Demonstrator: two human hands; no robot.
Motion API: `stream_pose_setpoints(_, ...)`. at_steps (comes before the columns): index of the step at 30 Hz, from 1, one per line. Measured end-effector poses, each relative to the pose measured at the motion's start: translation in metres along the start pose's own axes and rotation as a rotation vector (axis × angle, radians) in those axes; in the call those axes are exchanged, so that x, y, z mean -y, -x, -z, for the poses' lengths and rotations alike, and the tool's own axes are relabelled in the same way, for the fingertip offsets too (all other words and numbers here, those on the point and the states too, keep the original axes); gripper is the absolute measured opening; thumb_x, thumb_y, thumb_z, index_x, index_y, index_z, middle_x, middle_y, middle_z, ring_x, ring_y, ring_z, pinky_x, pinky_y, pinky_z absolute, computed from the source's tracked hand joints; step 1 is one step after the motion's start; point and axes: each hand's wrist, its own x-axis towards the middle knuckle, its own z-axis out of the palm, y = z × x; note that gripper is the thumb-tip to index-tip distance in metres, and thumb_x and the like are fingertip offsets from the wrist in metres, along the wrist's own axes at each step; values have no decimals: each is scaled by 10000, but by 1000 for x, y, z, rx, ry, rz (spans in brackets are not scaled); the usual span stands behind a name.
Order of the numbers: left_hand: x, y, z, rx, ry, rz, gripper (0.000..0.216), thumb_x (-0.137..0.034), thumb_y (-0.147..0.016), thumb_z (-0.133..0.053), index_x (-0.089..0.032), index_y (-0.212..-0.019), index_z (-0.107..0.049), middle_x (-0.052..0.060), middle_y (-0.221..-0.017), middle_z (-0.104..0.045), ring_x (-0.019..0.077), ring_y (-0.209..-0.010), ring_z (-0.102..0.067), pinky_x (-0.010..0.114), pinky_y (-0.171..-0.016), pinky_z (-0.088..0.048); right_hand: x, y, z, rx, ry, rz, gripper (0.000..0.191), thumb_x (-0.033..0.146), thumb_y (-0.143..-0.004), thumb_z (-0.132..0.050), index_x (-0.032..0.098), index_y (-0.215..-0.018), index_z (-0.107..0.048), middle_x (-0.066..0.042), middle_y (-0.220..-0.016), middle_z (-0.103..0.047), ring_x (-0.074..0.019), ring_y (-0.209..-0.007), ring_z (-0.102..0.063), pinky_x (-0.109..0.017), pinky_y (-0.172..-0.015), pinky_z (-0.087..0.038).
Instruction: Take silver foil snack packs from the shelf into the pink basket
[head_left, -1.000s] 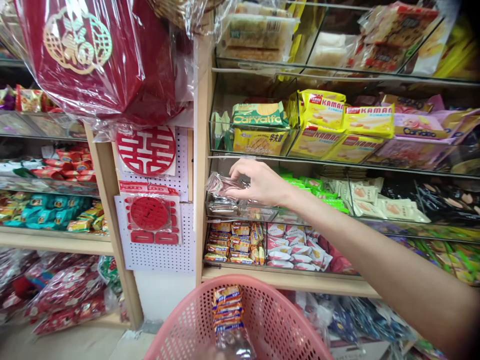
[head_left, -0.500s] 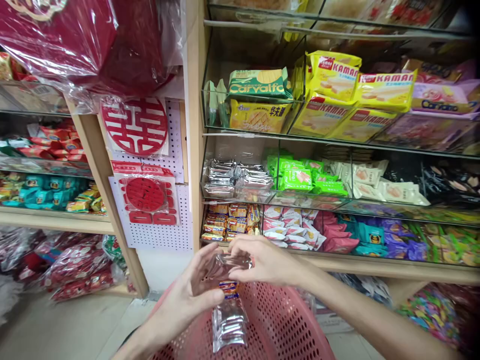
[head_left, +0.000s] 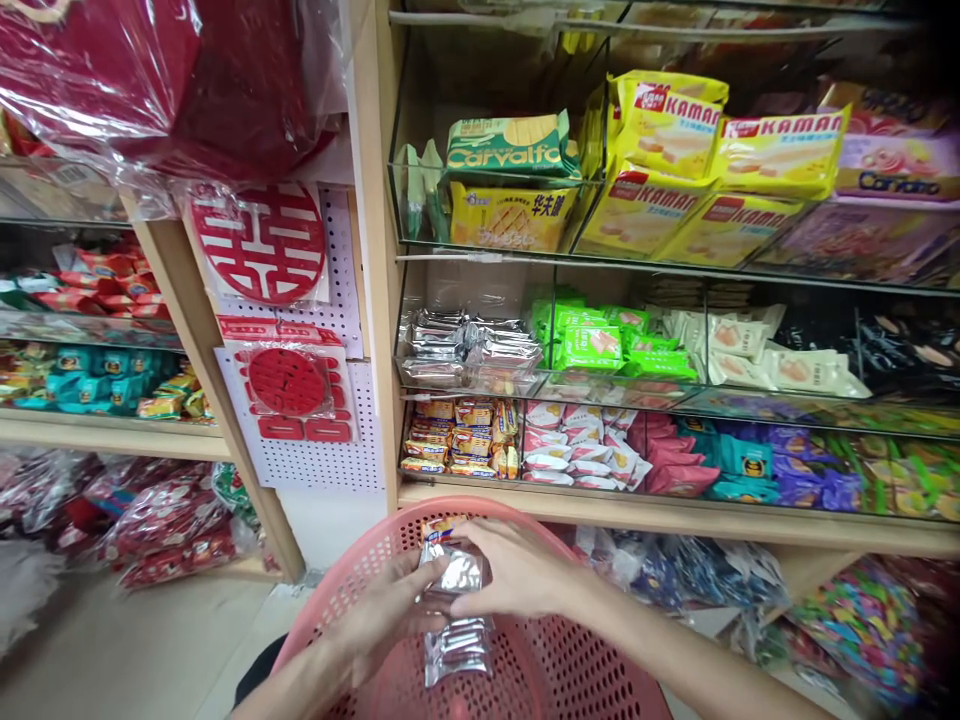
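Both my hands meet over a pink perforated basket (head_left: 570, 690) at the bottom centre. My left hand (head_left: 382, 615) and my right hand (head_left: 517, 570) are closed on a stack of silver foil snack packets (head_left: 454, 610), with orange-and-blue wrapped packets (head_left: 439, 527) showing behind the stack. The packets hang just above the basket's inside. A bin of the same silver packets (head_left: 469, 350) sits on the middle shelf straight above.
Wooden shelves with clear bins hold green packets (head_left: 600, 345), white packets (head_left: 757, 350), yellow Kaman boxes (head_left: 720, 170) and a green Carvalfo box (head_left: 510, 150). A white pegboard with red paper ornaments (head_left: 262, 245) hangs at left. Bagged red sweets (head_left: 165, 530) lie low at left.
My right hand took a silver packet from the shelf bin and brought it down. My left hand came up with more packets, and both hands now hold the stack lower, over the basket.
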Motion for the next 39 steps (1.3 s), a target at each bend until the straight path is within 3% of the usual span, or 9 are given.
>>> stream_pose_setpoints(2,5,-3,-1,1,54,11,360,-458,-792,-610,-142,-962,-647,91,-897,-711,192,-792,-651,307,-740,-479,6,3,-7,-52,193,34,540,476,-639,-728,204,-1068,-544,-92,-1100,-602,-285,-1012,-542,-433,-846,-431)
stream_pose_setpoints(5,8,-6,-4,-27,107,32,328,-446,-774,-637,-155,-924,-642,84,-930,-707,171,-776,-644,279,-704,-468,9,3,-16,-77,301,29,395,447,-729,-665,195,-1013,-555,-81,-1019,-617,-274,-961,-555,-412,-815,-438)
stream_pose_setpoints(10,8,-2,1,-45,106,71,309,-442,-780,-629,-167,-919,-618,79,-970,-698,171,-781,-648,286,-713,-460,0,0,-18,-11,205,-21,394,373,-714,-694,222,-1052,-557,-50,-1046,-630,-246,-975,-569,-350,-808,-436)
stream_pose_setpoints(13,8,5,14,-143,58,50,331,-479,-775,-618,-195,-942,-587,61,-999,-685,178,-827,-639,317,-769,-464,-9,2,-20,17,179,-61,429,341,-708,-697,220,-1091,-549,-52,-1081,-626,-246,-1018,-559,-347,-838,-430)
stream_pose_setpoints(15,9,10,24,-203,24,32,367,-495,-777,-611,-191,-977,-565,73,-1041,-670,176,-857,-630,323,-796,-457,-15,4,-24,9,218,-54,428,342,-714,-695,222,-1097,-548,-52,-1083,-623,-250,-1022,-551,-363,-857,-424)
stream_pose_setpoints(20,10,18,41,-209,13,34,389,-447,-801,-604,-177,-1068,-522,103,-1130,-643,171,-890,-622,326,-823,-438,-20,3,-39,14,352,6,452,339,-701,-716,227,-1106,-547,-53,-1059,-628,-270,-997,-538,-434,-876,-413)
stream_pose_setpoints(27,12,20,43,-216,34,27,396,-413,-799,-621,-174,-1096,-511,109,-1158,-631,160,-875,-625,309,-804,-444,-19,-1,-49,58,358,13,412,336,-721,-695,213,-1088,-552,-76,-1086,-628,-274,-1035,-533,-467,-914,-394)
stream_pose_setpoints(33,11,21,42,-182,54,21,358,-393,-798,-627,-176,-1072,-553,100,-1122,-655,155,-872,-625,297,-799,-442,-29,-1,-57,41,371,22,514,364,-717,-704,231,-1177,-518,-78,-1105,-625,-287,-1048,-529,-465,-909,-396)
stream_pose_setpoints(39,8,21,37,-208,63,43,344,-376,-760,-669,-161,-1020,-601,80,-1012,-692,153,-823,-629,282,-772,-448,-28,2,-57,-18,390,60,498,335,-721,-716,228,-1160,-508,-57,-1096,-619,-262,-1017,-539,-435,-885,-420)
